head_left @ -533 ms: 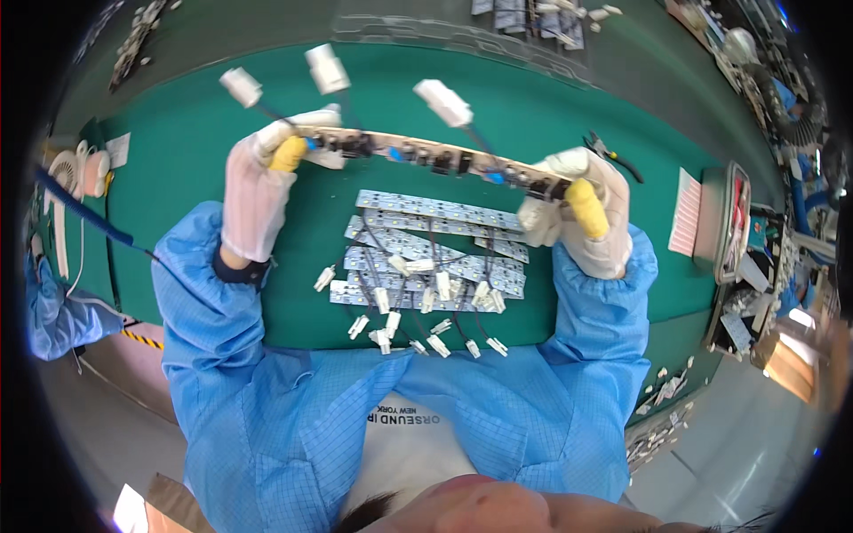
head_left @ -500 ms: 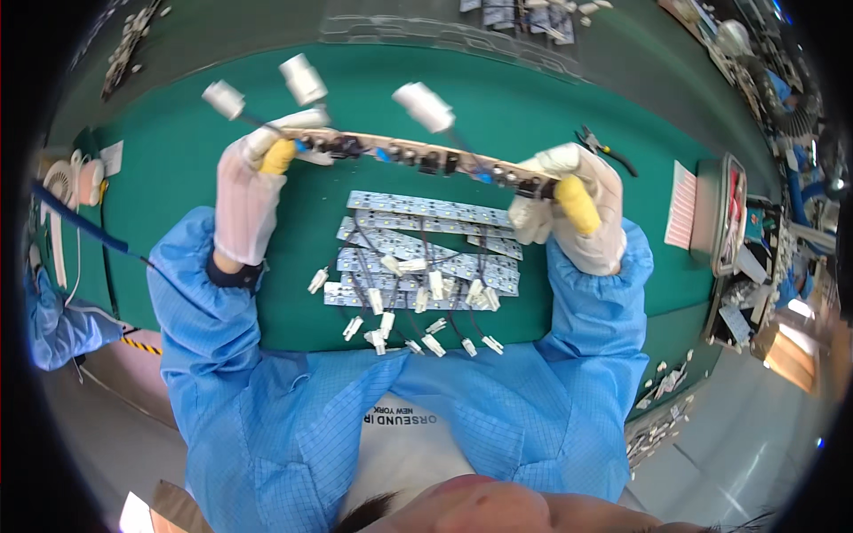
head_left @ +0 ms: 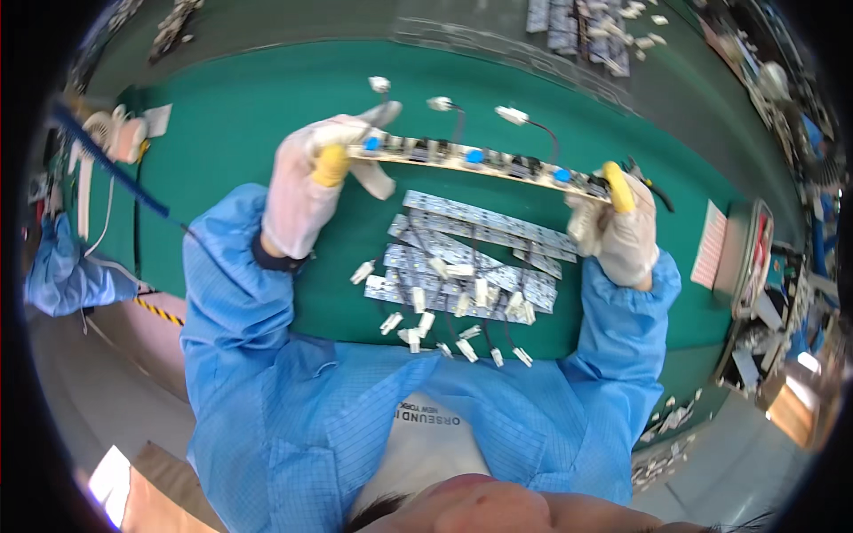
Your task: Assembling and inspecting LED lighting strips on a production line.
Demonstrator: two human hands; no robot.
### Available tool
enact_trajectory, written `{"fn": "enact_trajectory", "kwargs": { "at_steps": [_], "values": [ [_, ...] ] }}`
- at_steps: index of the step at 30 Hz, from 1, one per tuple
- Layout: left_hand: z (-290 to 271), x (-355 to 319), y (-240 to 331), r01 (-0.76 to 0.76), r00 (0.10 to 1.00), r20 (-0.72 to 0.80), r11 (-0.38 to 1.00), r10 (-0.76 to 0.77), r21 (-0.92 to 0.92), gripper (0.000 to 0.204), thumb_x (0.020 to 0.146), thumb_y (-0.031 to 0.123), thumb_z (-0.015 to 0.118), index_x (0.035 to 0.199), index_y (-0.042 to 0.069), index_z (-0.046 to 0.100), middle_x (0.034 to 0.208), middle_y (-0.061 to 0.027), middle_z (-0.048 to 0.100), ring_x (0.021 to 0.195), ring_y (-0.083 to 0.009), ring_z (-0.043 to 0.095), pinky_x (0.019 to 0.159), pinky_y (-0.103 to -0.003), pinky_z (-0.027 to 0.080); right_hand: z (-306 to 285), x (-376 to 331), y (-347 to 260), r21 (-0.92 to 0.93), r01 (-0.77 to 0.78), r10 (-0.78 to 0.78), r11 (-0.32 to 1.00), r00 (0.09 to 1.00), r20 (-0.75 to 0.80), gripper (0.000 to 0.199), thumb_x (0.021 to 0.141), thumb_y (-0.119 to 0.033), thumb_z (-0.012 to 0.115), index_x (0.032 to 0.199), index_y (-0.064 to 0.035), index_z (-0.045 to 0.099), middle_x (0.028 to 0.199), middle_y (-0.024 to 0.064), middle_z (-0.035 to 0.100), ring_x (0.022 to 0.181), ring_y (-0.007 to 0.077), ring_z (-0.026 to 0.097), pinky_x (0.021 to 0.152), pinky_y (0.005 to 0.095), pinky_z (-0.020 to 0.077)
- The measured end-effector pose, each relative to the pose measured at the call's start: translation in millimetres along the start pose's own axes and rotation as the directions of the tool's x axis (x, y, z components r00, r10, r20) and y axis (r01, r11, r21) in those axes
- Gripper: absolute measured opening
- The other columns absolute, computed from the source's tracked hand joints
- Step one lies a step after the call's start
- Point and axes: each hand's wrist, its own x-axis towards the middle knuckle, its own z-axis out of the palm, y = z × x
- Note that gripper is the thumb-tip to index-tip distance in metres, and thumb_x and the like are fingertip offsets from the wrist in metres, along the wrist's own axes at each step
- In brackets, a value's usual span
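A long, narrow circuit board strip (head_left: 455,163) is stretched between my two gloved hands, raised over the green mat. Black parts and blue round components line it, and three white connectors (head_left: 512,115) on thin wires stick out from its far side. My left hand (head_left: 306,178), with a yellow cover on the thumb, grips the left end. At the right end my right hand (head_left: 629,235), likewise yellow-thumbed, is closed on the strip. Just nearer to me lies a loose stack of white LED boards (head_left: 489,218), their wired white connectors (head_left: 466,349) spread toward my body.
Pliers (head_left: 656,189) lie beyond my right hand. Farther right are a lined pink sheet (head_left: 709,244) and a bin (head_left: 745,258). A clear plastic edge (head_left: 515,59) and more boards (head_left: 564,27) sit at the back. A blue cord (head_left: 115,176) runs toward my left sleeve, near a small fan (head_left: 100,135).
The strip has turned in my hands, so more of its component side with the blue parts shows. Its dangling connectors have swung. The whole view has shifted, moving the scene rightward.
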Motion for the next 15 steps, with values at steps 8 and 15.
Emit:
{"fn": "enact_trajectory", "kwargs": {
  "at_steps": [8, 15],
  "values": [
    [17.4, 0.0, 21.5, 0.312, 0.934, 0.068, 0.706, -0.351, -0.636, 0.069, 0.091, 0.053, 0.039, 0.136, 0.002, 0.028, 0.085, -0.0110, 0.064, 0.098, -0.0260, 0.061, 0.073, -0.026, 0.048, 10.1, 7.6, -3.3, -0.019, 0.013, -0.012, 1.000, 0.998, 0.069, 0.069, 0.077, -0.051, 0.067, 0.116, 0.0006, 0.045, 0.091, 0.0102, 0.059, 0.049, 0.0057, 0.051, 0.040, 0.0140, 0.0347],
    [-104.1, 25.6, -5.1, 0.418, 0.894, -0.152, 0.907, -0.421, -0.054, 0.025, 0.093, 0.011, 0.041, 0.106, -0.006, 0.055, 0.097, -0.0144, 0.062, 0.077, -0.0164, 0.059, 0.075, -0.026, 0.046, 7.5, 18.3, -2.5, -0.571, 0.331, -0.154, 0.752, 0.929, 0.335, 0.043, 0.069, -0.013, 0.075, 0.109, -0.0082, 0.057, 0.107, 0.0111, 0.057, 0.079, 0.0177, 0.058, 0.067, 0.0270, 0.0483]
  ]
}}
